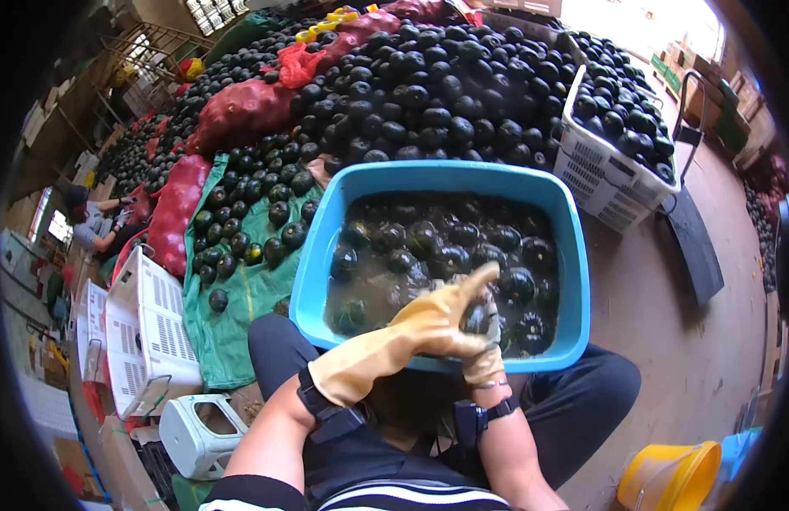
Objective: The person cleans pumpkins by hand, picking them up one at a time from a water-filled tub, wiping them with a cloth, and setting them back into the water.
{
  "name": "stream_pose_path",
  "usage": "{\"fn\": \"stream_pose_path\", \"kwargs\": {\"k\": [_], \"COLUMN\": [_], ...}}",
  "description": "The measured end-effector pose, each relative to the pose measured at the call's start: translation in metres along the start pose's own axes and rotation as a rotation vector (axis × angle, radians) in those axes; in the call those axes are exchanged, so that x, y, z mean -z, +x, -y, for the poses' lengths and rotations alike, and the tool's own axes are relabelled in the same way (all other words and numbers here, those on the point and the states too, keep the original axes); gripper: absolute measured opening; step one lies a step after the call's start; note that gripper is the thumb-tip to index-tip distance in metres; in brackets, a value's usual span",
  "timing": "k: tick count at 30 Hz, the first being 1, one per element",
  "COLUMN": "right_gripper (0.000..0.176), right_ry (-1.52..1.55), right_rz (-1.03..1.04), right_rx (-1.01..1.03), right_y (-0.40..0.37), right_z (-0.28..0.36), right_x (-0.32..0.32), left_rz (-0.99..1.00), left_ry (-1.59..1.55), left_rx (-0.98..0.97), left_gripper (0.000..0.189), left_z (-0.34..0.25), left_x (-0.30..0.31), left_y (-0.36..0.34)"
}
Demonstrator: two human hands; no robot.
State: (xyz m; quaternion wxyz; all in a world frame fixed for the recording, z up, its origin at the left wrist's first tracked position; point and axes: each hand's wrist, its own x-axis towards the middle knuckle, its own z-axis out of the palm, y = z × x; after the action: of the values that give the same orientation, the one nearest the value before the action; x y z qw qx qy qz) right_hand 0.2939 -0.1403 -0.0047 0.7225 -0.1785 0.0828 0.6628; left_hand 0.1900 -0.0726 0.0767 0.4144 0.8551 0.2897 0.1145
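Both my hands wear yellowish rubber gloves and meet over the near part of a blue basin (581, 281). A small dark green squash (475, 320) shows between them, partly hidden by the gloves. My left hand (439, 317) curves round it from the left, thumb and fingers on either side of it. My right hand (486, 358) grips the same squash from the right, its fingers partly covered. Murky water (360, 289) fills the basin, with several dark green squashes (450, 259) floating in it.
A large heap of squashes (445, 94) rises behind the basin. Loose squashes lie on a green sheet (233, 328) at left, near red mesh sacks (241, 111). A full white crate (599, 175), a yellow bucket (667, 477) and a stool (194, 434) stand around. Another person (97, 223) sits far left.
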Motion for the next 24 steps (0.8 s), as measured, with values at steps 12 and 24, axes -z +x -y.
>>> {"fn": "stream_pose_path", "kwargs": {"k": [12,24], "right_gripper": [0.019,0.027], "right_ry": [-1.84,-2.157], "right_rz": [-0.262,-0.007], "right_rx": [1.155,1.03], "right_y": [0.051,0.043], "right_z": [-0.009,-0.021], "right_x": [0.047,0.035], "left_rz": [-0.611,-0.408], "left_ry": [-0.643,-0.746], "left_rx": [0.544,0.36], "left_gripper": [0.072,0.042], "left_z": [0.016,0.119], "left_x": [-0.037,-0.019], "left_y": [-0.024,-0.006]}}
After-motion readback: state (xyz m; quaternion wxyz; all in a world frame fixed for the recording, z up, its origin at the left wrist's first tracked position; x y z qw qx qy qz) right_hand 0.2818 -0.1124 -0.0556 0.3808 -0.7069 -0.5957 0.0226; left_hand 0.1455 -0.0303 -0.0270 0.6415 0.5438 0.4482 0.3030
